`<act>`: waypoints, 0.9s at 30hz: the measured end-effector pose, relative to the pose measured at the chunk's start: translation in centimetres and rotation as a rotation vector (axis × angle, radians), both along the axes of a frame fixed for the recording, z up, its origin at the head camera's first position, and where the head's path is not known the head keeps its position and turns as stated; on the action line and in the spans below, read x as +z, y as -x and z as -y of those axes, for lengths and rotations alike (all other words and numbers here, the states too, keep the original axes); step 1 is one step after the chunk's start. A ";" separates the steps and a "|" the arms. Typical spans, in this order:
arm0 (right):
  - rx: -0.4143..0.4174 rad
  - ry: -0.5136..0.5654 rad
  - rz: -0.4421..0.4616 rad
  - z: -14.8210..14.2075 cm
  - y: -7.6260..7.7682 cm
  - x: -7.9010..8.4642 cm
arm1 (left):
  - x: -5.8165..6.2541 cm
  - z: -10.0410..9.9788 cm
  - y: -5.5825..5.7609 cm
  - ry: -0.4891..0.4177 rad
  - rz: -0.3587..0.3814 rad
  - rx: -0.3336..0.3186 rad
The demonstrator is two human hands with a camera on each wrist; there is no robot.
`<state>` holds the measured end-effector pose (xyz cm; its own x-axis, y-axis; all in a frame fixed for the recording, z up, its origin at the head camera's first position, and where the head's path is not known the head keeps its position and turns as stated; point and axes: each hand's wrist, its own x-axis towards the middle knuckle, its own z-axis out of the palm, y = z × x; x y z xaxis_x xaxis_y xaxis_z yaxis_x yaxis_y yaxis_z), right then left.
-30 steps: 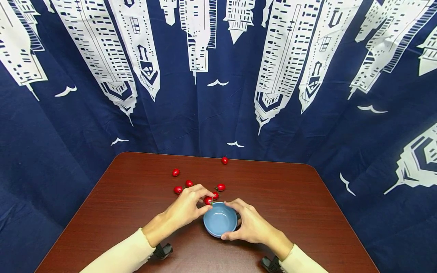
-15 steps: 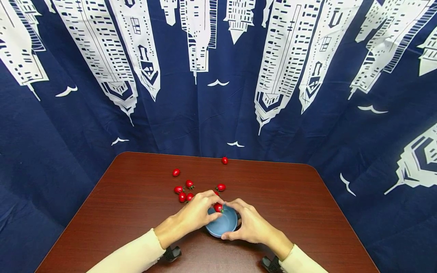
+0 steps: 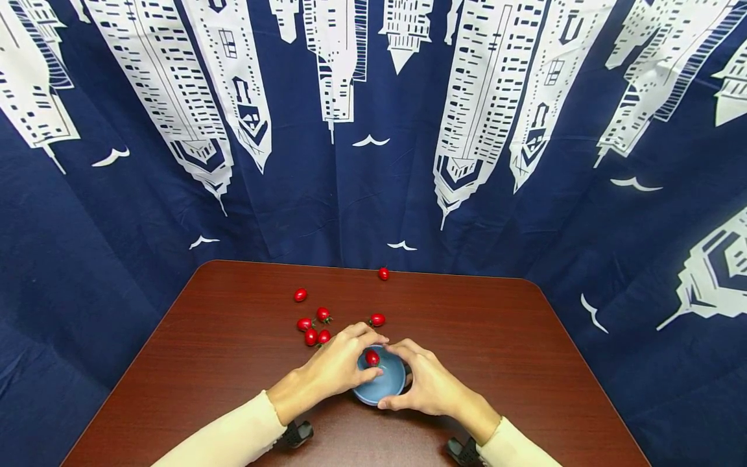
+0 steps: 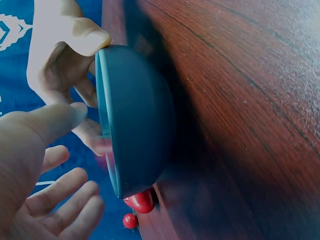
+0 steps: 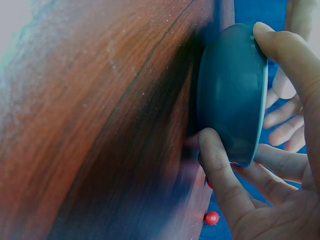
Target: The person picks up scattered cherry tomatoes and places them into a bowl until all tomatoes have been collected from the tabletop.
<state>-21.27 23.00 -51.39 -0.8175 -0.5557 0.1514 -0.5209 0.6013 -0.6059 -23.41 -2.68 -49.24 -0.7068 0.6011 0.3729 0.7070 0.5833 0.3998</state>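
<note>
Your right hand (image 3: 428,384) grips the bowl (image 3: 382,388) — hold it steady; your left hand (image 3: 340,360) is spread, not gripping the tomato (image 3: 372,358). Withdraw this hand leftward, softly.

Blue bowl (image 4: 142,117), one, near centre; I have it on my feed side-on, rim toward 9 o'clock. Right hand (image 4: 65,75), 10 o'clock, thumb on the rim. Left hand (image 4: 20,155), 8 o'clock, fingers loosely spread. Red shape (image 4: 108,159), at the rim toward 8 o'clock, too blurred for me to identify. Red tomatoes (image 4: 142,201), between 6 and 7 o'clock. Wooden table (image 4: 240,110), 3 o'clock. Blue cloth (image 4: 15,75), white-printed, 9 o'clock.
</note>
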 end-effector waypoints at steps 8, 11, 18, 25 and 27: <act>0.003 0.030 0.011 0.0 0.1 -0.1 | 0.1 0.3 0.0 0.020 -0.016 0.055; 0.004 0.032 0.013 0.0 0.1 -0.1 | 0.1 0.6 0.1 0.020 -0.019 0.061; 0.004 0.035 0.023 -0.1 0.0 -0.1 | 0.2 1.3 0.4 0.001 -0.018 0.081; 0.001 0.037 0.028 -0.1 0.1 -0.1 | 0.5 2.5 1.1 0.000 -0.022 0.132; 0.000 0.038 0.031 0.0 0.1 -0.1 | 0.6 2.8 1.4 -0.007 -0.005 0.151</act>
<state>-21.34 23.01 -51.49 -0.8224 -0.5496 0.1471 -0.5013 0.5776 -0.6442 -24.77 -5.53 -48.67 -0.7873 0.4852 0.3804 0.6132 0.6806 0.4010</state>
